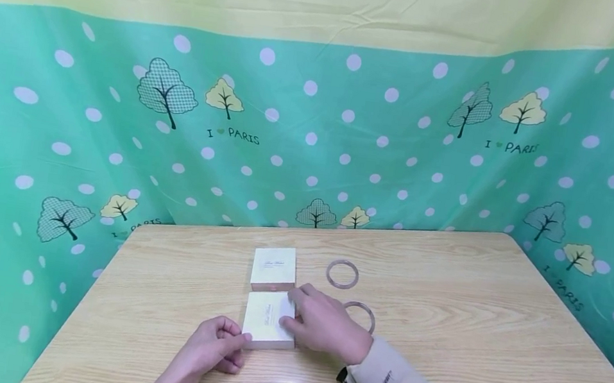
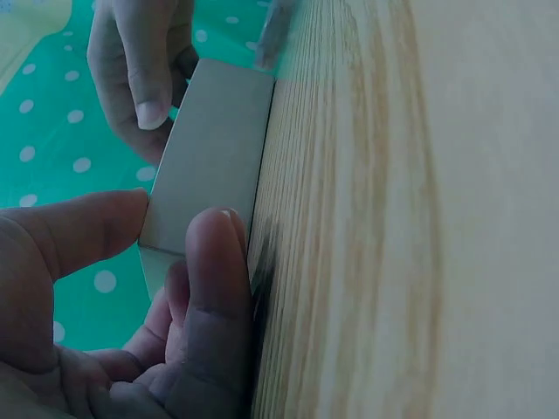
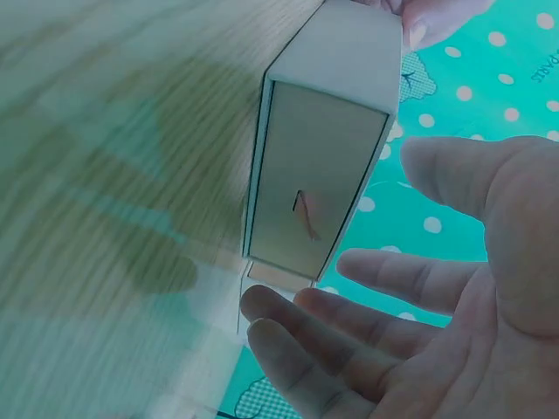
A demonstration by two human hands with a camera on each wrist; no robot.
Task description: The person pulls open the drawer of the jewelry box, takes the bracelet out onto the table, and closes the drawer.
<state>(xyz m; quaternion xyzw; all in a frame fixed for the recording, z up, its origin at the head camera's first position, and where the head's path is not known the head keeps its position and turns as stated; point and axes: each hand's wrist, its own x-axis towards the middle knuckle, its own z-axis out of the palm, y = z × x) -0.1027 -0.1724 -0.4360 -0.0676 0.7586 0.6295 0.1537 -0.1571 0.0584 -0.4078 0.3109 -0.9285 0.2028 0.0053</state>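
A white drawer-style box (image 1: 261, 315) with small lettering on its top lies flat on the table. My left hand (image 1: 210, 350) holds its near left corner, the thumb on the top edge and the other fingers curled at the side, as the left wrist view shows close up. Over the right edge of that box is my right hand (image 1: 327, 323), its fingers spread and loosely bent. In the right wrist view these fingers stand apart from the box's end panel (image 3: 319, 166), which carries a small ribbon tab (image 3: 306, 214).
A second white box (image 1: 274, 265) sits just behind the first. Two bangle-like rings lie to the right, one ring (image 1: 328, 273) farther back and another ring (image 1: 373, 320) partly behind my right hand. A patterned green curtain (image 1: 293, 118) hangs behind the wooden table (image 1: 471, 316).
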